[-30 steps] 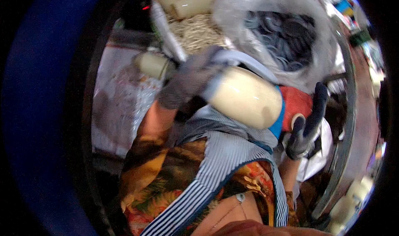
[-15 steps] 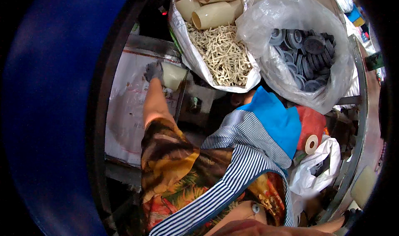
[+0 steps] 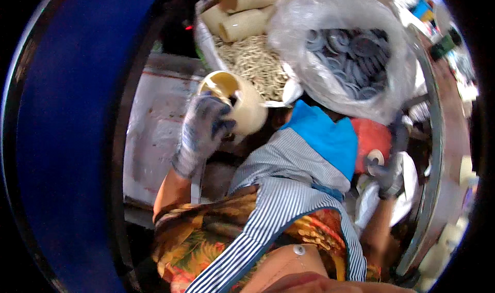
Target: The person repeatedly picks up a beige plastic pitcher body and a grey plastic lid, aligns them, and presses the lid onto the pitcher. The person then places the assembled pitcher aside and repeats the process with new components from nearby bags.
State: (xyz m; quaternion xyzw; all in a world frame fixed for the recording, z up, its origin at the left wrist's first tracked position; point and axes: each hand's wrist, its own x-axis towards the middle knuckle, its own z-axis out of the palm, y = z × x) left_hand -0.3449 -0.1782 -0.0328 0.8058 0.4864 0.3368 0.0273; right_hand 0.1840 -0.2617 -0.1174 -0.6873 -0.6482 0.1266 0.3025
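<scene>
Head view: gripping a cream cylinder (image 3: 251, 107) in the left hand (image 3: 203, 125), just beside the sack (image 3: 293, 91) of pale pegs (image 3: 252, 69); holding nothing visible in the wide-spread right hand (image 3: 390, 177), near the red bundle (image 3: 363, 133). Judged a handling step, calling for a firm rim grip. Note crowding from the sack and the bag (image 3: 294, 32) of grey discs (image 3: 356, 56).

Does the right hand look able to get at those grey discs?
Probably yes: the clear plastic bag gapes open near the right hand, with nothing visible covering the grey discs.
</scene>
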